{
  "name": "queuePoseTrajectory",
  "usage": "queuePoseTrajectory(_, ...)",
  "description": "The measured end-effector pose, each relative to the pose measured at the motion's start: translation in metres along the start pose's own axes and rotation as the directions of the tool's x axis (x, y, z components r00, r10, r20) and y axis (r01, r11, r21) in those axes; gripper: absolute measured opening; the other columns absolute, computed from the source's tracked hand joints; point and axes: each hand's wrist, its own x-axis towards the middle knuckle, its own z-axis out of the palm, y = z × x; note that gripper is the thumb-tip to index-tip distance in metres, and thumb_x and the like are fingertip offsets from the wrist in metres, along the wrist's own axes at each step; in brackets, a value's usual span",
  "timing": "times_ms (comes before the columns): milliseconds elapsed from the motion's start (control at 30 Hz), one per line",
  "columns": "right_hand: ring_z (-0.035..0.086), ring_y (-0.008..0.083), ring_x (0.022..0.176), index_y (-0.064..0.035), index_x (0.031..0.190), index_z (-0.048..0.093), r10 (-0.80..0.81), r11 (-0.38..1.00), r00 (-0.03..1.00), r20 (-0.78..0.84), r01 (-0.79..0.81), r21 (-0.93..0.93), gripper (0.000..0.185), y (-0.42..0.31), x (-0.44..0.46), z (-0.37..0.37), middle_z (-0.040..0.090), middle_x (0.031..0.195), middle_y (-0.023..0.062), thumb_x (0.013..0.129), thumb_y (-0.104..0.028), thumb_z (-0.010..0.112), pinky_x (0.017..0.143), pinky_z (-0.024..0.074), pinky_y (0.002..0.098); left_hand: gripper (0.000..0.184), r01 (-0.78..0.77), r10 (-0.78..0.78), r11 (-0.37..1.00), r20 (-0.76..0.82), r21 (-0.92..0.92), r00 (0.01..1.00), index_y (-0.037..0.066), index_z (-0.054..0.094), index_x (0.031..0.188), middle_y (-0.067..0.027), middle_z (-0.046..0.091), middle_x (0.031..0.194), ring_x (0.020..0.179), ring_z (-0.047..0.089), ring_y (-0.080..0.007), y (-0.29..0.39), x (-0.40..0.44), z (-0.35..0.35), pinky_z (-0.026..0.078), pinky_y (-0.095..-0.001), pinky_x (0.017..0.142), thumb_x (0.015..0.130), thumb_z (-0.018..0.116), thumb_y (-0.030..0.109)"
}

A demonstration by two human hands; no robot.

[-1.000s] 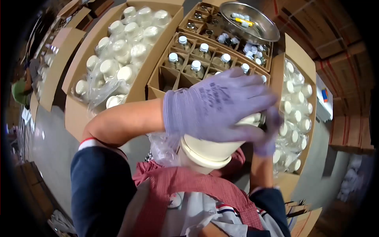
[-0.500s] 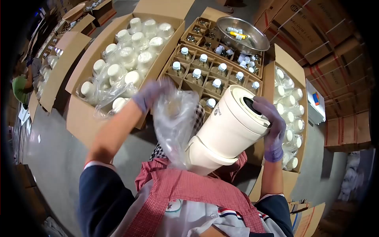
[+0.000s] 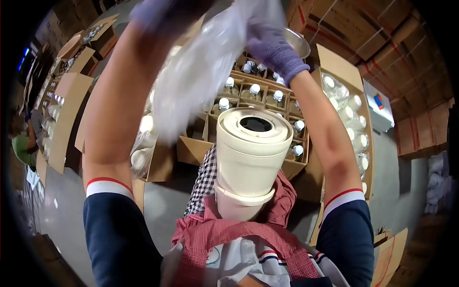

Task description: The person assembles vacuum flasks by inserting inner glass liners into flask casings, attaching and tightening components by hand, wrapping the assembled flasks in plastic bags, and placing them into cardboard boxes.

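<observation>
Head view: bag [image 3: 198,79] has risen, right hand [image 3: 273,48] gripping it, left hand [image 3: 172,11] too blurred to tell.

Smooth grey floor [image 3: 162,205] underneath, showing at both left and right. Carries a small white scrap [image 3: 56,203] at the left, stacked brown cartons [image 3: 425,126] and a pale heap [image 3: 434,186] at the far right. Seems, though hard to judge from above, to bear the divided bottle carton [image 3: 191,150] too.

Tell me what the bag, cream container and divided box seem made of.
Bag: thin plastic film, translucent and shiny.
Cream container: probably moulded plastic, smooth with a soft sheen.
Divided box: matte brown cardboard, judging by its thin, flat walls.
</observation>
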Motion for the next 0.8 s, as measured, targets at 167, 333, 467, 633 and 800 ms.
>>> queuePoseTrajectory(167, 0.064, 0.0281, 0.099, -0.0044, 0.123, 0.058, 0.352, 0.711, 0.931, 0.095, -0.332, 0.62, 0.029, 0.09, -0.103, 0.052, 0.066, 0.11, 0.0157, 0.099, -0.02, 0.05, 0.088, 0.0512, 0.0376, 0.023, 0.932, -0.804, -0.059, 0.57, -0.357, 0.168, 0.001, 0.069, 0.098, -0.0004, 0.065, 0.081, 0.073, 0.058, -0.0077, 0.085, -0.215, 0.038, 0.047, -0.0225, 0.067, 0.096, 0.064, 0.024)
queuePoseTrajectory(333, 0.06, 0.0251, 0.112, 0.0063, 0.135, 0.048, 0.246, 0.764, 0.922, -0.3, 0.006, 0.645, 0.039, 0.019, -0.251, 0.056, 0.058, 0.127, 0.0191, 0.101, -0.013, 0.046, 0.098, 0.0464, 0.0339, 0.02, 0.732, -0.798, 0.276, 0.277, -0.623, 0.536, 0.005, 0.061, 0.081, -0.0089, 0.062, 0.085, 0.086, 0.059, -0.0274, 0.208, -0.196, -0.026, 0.046, -0.0548, 0.094, 0.093, 0.059, 0.02)
queuePoseTrajectory(467, 0.052, 0.0286, 0.122, 0.0078, 0.139, 0.043, 0.325, 0.543, 0.939, -0.111, -0.089, 0.835, 0.048, 0.036, -0.326, 0.117, 0.05, 0.137, 0.0189, 0.099, -0.017, 0.05, 0.102, 0.0437, 0.0357, 0.024, 0.451, -0.328, 0.735, 0.316, -0.507, 0.89, 0.018, 0.07, 0.088, -0.0022, 0.056, 0.102, 0.106, 0.052, -0.0341, 0.262, -0.17, -0.044, 0.038, -0.0589, 0.098, 0.064, 0.074, 0.024)
queuePoseTrajectory(633, 0.029, 0.0353, 0.146, 0.0023, 0.151, 0.029, 0.099, 0.757, 0.988, 0.12, -0.153, 0.635, 0.075, 0.008, -0.386, 0.094, 0.035, 0.154, 0.0234, 0.091, -0.024, 0.066, 0.12, 0.0197, 0.0409, 0.037, 0.726, -0.348, 0.455, 0.648, -0.515, 0.678, 0.016, 0.069, 0.105, -0.0046, 0.057, 0.115, 0.115, 0.049, -0.0345, 0.286, -0.297, -0.08, 0.037, -0.0542, 0.102, 0.069, 0.075, 0.023)
queuePoseTrajectory(800, 0.041, 0.0286, 0.137, 0.0054, 0.141, 0.043, 0.413, 0.53, 0.908, -0.069, -0.178, 0.829, 0.06, 0.028, -0.345, 0.068, 0.048, 0.144, 0.0162, 0.104, -0.042, 0.043, 0.115, 0.0293, 0.0368, 0.041, 0.54, -0.748, -0.653, 0.568, -0.532, -0.344, 0.006, 0.053, 0.134, -0.0064, 0.056, 0.126, 0.119, 0.051, -0.0193, 0.269, -0.25, -0.067, 0.04, -0.0321, 0.098, 0.105, 0.038, 0.03)
